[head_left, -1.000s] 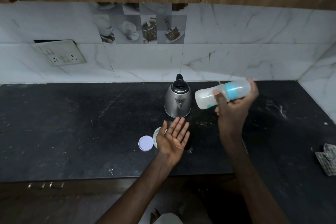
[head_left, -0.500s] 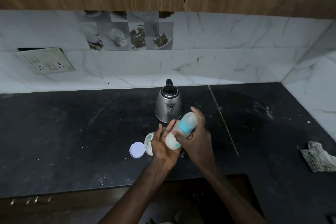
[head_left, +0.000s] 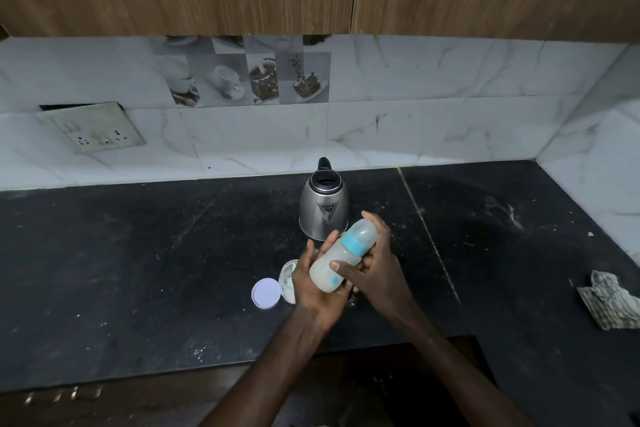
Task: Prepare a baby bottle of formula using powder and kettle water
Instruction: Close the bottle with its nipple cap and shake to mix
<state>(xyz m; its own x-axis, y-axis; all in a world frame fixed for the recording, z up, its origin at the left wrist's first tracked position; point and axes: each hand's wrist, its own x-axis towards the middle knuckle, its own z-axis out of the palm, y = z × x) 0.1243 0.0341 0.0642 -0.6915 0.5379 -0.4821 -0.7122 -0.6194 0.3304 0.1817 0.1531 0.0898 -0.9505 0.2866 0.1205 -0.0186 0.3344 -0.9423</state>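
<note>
Bottle, since a second ago: I see the bottle [head_left: 341,255] come down from beside the kettle [head_left: 323,210], where the right hand held it up alone, into the left palm. Over the last half second it has barely shifted.
Right hand: the right hand [head_left: 375,274] is wrapped round the bottle, thumb across the front of the body and fingers curled behind it near the teal collar.
Left hand: the left hand [head_left: 313,288] has its fingers fairly straight and relaxed, with the palm against the bottle's base. As far as I can tell it props the bottle and does not clasp it.
Bottle position: it is tilted, with the capped end up beyond the fingertips and the base low in the left palm. The liquid inside is cloudy white.
Kettle: it stands upright just past the fingertips, touched by neither hand.
Powder tub: the powder tub [head_left: 287,277] is open just left of the left hand and partly hidden by it. Its lid [head_left: 266,293] lies flat beside it, further left.
Cloth: the cloth [head_left: 613,302] is crumpled well off to the right of the right hand.
Done: I judge that powder and water are in and the top is fitted.
Left: I judge that mixing is under way. The tub is not yet closed, and the bottle is not yet set down.
</note>
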